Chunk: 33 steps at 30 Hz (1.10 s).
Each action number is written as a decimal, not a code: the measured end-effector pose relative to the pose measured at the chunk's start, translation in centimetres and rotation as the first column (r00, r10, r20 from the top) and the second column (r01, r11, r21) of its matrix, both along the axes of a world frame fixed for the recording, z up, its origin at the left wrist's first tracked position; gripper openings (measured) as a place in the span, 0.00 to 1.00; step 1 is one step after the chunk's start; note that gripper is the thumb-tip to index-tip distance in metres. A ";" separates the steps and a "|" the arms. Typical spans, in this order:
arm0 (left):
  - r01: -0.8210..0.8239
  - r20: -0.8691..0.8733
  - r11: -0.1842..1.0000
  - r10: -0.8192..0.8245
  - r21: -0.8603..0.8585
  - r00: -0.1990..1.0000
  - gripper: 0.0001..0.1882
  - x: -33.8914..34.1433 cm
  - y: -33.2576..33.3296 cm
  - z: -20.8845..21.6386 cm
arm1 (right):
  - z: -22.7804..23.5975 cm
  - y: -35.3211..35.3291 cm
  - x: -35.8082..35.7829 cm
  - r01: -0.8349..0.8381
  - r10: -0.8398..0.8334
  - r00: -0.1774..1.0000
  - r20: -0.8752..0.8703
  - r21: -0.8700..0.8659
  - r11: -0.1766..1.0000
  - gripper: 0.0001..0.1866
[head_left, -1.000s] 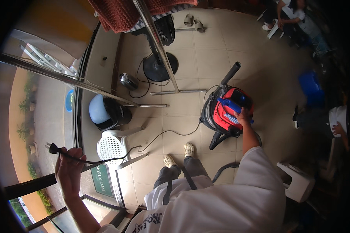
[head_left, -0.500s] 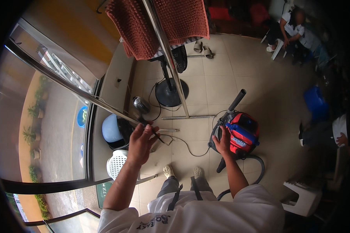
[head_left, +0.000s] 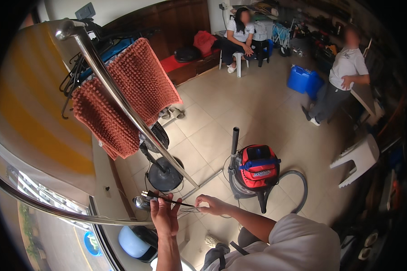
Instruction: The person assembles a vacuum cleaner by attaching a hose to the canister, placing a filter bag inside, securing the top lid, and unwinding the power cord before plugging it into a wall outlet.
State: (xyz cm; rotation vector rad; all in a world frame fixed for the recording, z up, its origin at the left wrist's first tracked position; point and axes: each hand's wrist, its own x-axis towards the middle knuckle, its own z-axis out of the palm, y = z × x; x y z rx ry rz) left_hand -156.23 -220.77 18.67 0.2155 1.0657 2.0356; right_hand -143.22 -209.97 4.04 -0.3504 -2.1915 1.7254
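Note:
A black power plug [head_left: 150, 195] with metal prongs pointing left is held in my left hand [head_left: 165, 217], its fingers closed round it. From the plug a dark cord [head_left: 182, 203] stretches right toward my right hand [head_left: 212, 205]. The thumb and fingertips of that hand are curled together at the cord, pinching it. Beyond my right hand, on the tiled floor, stands a red and black vacuum cleaner [head_left: 257, 168] with a blue handle. Its dark tube [head_left: 235, 141] points up, and its black hose [head_left: 306, 192] curves round on the right.
Left, a metal rack [head_left: 122, 101] carries a rust-coloured mat [head_left: 138, 81]; a fan's round base [head_left: 163, 174] stands below. A metal flask [head_left: 141, 203] and a blue-and-black appliance [head_left: 133, 243] sit near the window. Right are a white stool [head_left: 358, 158], blue container [head_left: 299, 79] and two people.
My right hand has left the vacuum cleaner and moved left to the cord. My left hand still holds the plug. The view has shifted, showing more of the room's far side.

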 end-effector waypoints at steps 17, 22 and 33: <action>-0.298 -0.148 0.951 0.284 -0.082 0.947 0.15 -9.5 3.4 -11.8 | -14.1 6.2 -2.4 0.207 -0.256 0.939 0.229 0.219 0.953 0.14; -0.545 -0.217 0.797 0.502 -0.261 0.837 0.19 -13.4 6.2 -20.5 | -18.8 8.3 -4.3 0.278 -0.330 0.938 0.103 0.343 0.897 0.12; -0.385 0.201 0.920 0.365 0.070 0.909 0.08 -27.4 9.1 -40.1 | -30.2 10.5 -12.2 0.079 -0.121 0.990 0.079 0.401 0.913 0.13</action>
